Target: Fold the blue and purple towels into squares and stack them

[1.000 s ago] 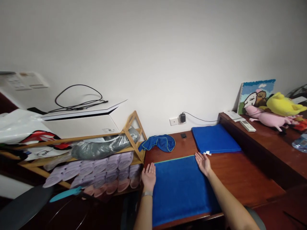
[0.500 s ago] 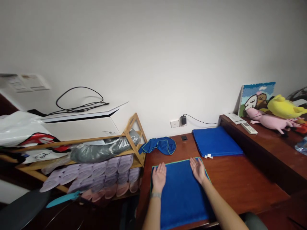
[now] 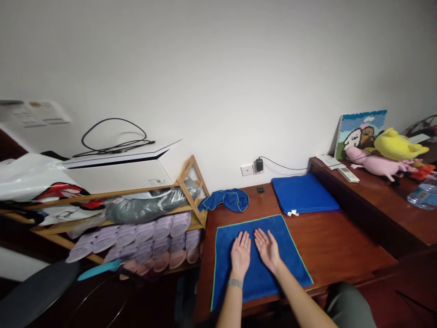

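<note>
A blue cloth with green edging [image 3: 259, 282] lies spread flat on the brown wooden desk [image 3: 344, 255]. Over its middle, my left hand [image 3: 241, 255] is palm up with the fingers stretched out. Close beside it, my right hand [image 3: 267, 248] is also palm up, fingers extended and thumb apart. Neither hand holds anything; whether their backs touch the cloth I cannot tell. Behind the cloth sits a crumpled blue cloth [image 3: 228, 200] with the same kind of edging. To the right rests a flat stack of folded blue cloth [image 3: 303, 193] with small white tags.
A wooden rack [image 3: 194, 207] on the left carries a white box [image 3: 119, 177], a black cable and rows of lilac slippers [image 3: 143, 232]. On the raised ledge at right are a remote [image 3: 348, 175], plush toys [image 3: 372, 164] and a plastic bottle [image 3: 423, 196]. A plugged-in charger [image 3: 259, 164] is on the wall.
Both hands have moved inward from the cloth's side edges to its middle, now near each other. The cloth's far edge and right corner show uncovered. The view has shifted slightly.
</note>
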A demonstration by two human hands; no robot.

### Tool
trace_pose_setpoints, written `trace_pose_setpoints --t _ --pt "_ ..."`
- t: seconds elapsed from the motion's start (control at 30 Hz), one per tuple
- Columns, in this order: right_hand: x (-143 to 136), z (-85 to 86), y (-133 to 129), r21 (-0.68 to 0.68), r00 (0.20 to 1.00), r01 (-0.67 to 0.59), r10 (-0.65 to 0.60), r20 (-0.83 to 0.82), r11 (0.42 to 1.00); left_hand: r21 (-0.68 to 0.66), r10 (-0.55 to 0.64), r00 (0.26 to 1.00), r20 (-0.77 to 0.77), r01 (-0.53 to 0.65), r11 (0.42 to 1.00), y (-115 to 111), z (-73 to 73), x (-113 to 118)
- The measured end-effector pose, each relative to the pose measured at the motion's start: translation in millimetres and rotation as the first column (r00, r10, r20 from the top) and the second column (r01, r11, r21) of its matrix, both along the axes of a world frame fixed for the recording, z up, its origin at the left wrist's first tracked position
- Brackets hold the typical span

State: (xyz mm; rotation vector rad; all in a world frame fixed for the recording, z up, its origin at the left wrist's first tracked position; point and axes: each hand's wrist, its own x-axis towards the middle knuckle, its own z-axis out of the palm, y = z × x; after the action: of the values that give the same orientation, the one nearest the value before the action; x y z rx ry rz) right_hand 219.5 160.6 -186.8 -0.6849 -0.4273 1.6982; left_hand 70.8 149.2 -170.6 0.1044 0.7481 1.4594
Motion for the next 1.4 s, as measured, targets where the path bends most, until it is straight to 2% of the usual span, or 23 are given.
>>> trace_pose_setpoints --t 0.07,0.13,0.2,0.27,0.33,0.43,0.53,0.63,0.7,0.77,0.8,0.87,0.93,0.97,1.0,1.07,1.13,1.2,1.27,1.33,1.4 --pt "19 -5.8 -6 -0.035 1.000 0.028 -0.028 0.009 0.999 -0.044 0.073 0.997 -0.021 -0.073 0.996 -10 -3.0 -18" --pt "55 -6.5 -4 -0.055 0.994 0.103 -0.101 0.028 0.993 -0.058 0.151 0.984 -0.094 -0.156 0.986 -22 -3.2 -54" --pt "94 -2.3 3 -0.085 0.978 0.207 -0.204 0.048 0.975 -0.056 0.228 0.957 -0.181 -0.241 0.969 -34 -0.6 -90" --pt "122 4.5 8 -0.108 0.955 0.296 -0.292 0.053 0.949 -0.030 0.292 0.927 -0.236 -0.307 0.951 -46 4.2 -110" --pt "128 10.2 6 -0.078 0.947 0.321 -0.319 0.044 0.944 0.041 0.309 0.926 -0.218 -0.307 0.951 -52 10.0 -109" --pt "99 11.0 -8 0.038 0.967 0.249 -0.251 0.045 0.968 0.135 0.184 0.974 -0.131 -0.167 0.977 -54 16.1 -78" --pt "62 1.5 -25 0.069 0.978 0.171 -0.178 0.110 0.983 0.057 0.106 0.989 -0.101 -0.100 0.993 -51 13.7 -54" --pt "63 -8.7 -30 -0.015 0.977 0.187 -0.184 0.109 0.982 -0.016 0.154 0.977 -0.145 -0.158 0.987 -55 3.5 -67" --pt "87 -10.9 -28 -0.089 0.969 0.242 -0.236 0.069 0.966 -0.020 0.205 0.950 -0.234 -0.216 0.976 -64 -4.1 -90" --pt "116 -8.9 -27 -0.119 0.950 0.312 -0.306 0.066 0.942 0.023 0.267 0.889 -0.373 -0.279 0.960 -77 -9.5 -112" --pt "127 -6.9 -29 -0.110 0.935 0.351 -0.342 0.089 0.930 0.055 0.289 0.837 -0.465 -0.299 0.953 -85 -10.8 -118" --pt "135 -2.1 -38 -0.027 0.901 0.393 -0.379 0.213 0.919 0.126 0.295 0.673 -0.678 -0.289 0.949 -98 -10.2 -118" --pt "122 2.4 -55 0.128 0.828 0.323 -0.345 0.442 0.938 0.191 0.254 0.465 -0.848 -0.179 0.965 -108 -5.5 -100" --pt "109 4.2 -65 0.214 0.760 0.227 -0.310 0.572 0.950 0.217 0.235 0.366 -0.901 -0.088 0.972 -111 -2.3 -87" --pt "94 5.3 -74 0.289 0.667 0.099 -0.279 0.691 0.952 0.234 0.220 0.279 -0.935 0.019 0.972 -112 0.9 -72" --pt "65 5.1 -90 0.374 0.430 -0.175 -0.271 0.861 0.911 0.201 0.180 0.112 -0.977 0.215 0.956 -114 4.4 -46" --pt "46 0.7 -100 0.360 0.172 -0.381 -0.317 0.933 0.852 0.088 0.126 -0.105 -0.986 0.303 0.949 -117 1.3 -33" --pt "46 -7.9 -103 0.292 -0.072 -0.462 -0.364 0.929 0.837 -0.023 0.074 -0.344 -0.936 0.269 0.963 -123 -9.2 -36" --pt "62 -19.1 -102 0.237 -0.259 -0.438 -0.374 0.891 0.867 -0.071 0.035 -0.535 -0.844 0.176 0.982 -132 -23.9 -52" --pt "88 -29.7 -99 0.208 -0.373 -0.359 -0.344 0.862 0.910 -0.074 0.010 -0.639 -0.769 0.105 0.992 -141 -37.4 -72" --pt "113 -36.0 -96 0.195 -0.423 -0.275 -0.300 0.855 0.942 -0.071 0.007 -0.681 -0.732 0.086 0.994 -147 -44.5 -85"
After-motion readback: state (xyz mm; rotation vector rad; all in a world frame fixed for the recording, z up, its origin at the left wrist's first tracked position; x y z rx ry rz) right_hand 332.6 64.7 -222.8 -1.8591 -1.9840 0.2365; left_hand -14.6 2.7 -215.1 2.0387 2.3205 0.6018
